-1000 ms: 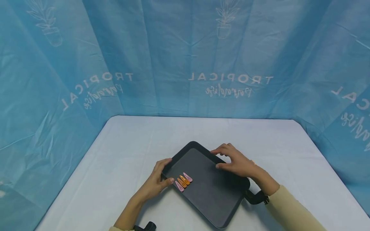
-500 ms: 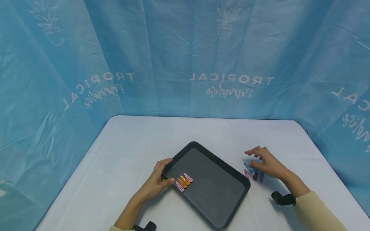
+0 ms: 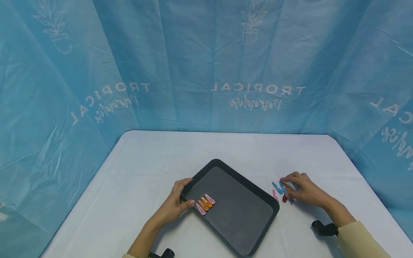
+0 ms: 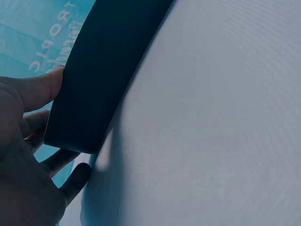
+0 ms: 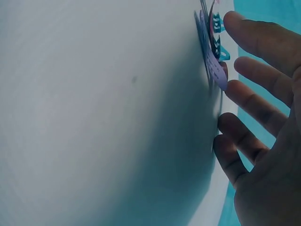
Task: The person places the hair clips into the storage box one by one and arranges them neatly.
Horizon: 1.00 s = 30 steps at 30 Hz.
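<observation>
My left hand (image 3: 175, 200) holds the dark grey tray (image 3: 238, 211) at its left corner. In the left wrist view the thumb presses the rim of the tray (image 4: 94, 84), with fingers at the far side and below. Two pink snap hair clips (image 3: 200, 209) and two orange ones (image 3: 206, 202) lie in a row inside it. My right hand (image 3: 304, 190) hovers over a loose group of clips, thumb and index apart around a blue clip (image 3: 283, 187). Beside it are another blue clip (image 3: 276, 188), a pink one (image 3: 275, 195), a red one (image 3: 284, 198) and a partly hidden purple one (image 5: 214, 70).
A white cloth (image 3: 155, 157) covers the table under the tray and clips. Blue printed curtains (image 3: 193, 64) rise along the back and both sides. Black wrist cameras (image 3: 324, 228) are strapped to both forearms.
My right hand has left the tray's far edge, moved right to the loose clips and come down among them. The left hand, tray and the row of clips stay in place.
</observation>
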{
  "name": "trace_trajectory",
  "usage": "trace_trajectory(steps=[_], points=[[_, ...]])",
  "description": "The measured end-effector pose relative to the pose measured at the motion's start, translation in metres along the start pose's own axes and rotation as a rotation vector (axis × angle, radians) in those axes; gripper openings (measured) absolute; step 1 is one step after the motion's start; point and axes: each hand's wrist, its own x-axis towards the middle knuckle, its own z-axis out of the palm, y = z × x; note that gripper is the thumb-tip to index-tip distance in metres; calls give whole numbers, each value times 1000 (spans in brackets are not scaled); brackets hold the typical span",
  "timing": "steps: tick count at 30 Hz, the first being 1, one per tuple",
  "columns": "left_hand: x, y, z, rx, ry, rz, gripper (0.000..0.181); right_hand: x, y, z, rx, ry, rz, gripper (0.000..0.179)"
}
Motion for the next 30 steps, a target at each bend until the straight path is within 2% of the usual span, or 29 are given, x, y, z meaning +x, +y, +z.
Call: trace_trajectory(steps=[7,15,20,26,30], points=[[0,0,1,-26,4,-16,71,0,4,5,-30,6,-1,52],[0,-2,1,9,4,6,71,2,3,6,-52,10,1,54],[1,-1,1,-23,4,-19,72,4,2,4,-53,-16,24,54],[0,0,0,-28,1,-2,72,7,3,-1,-39,-69,41,54],[0,0,0,-25,-2,-6,72,8,6,0,-22,-73,40,53]])
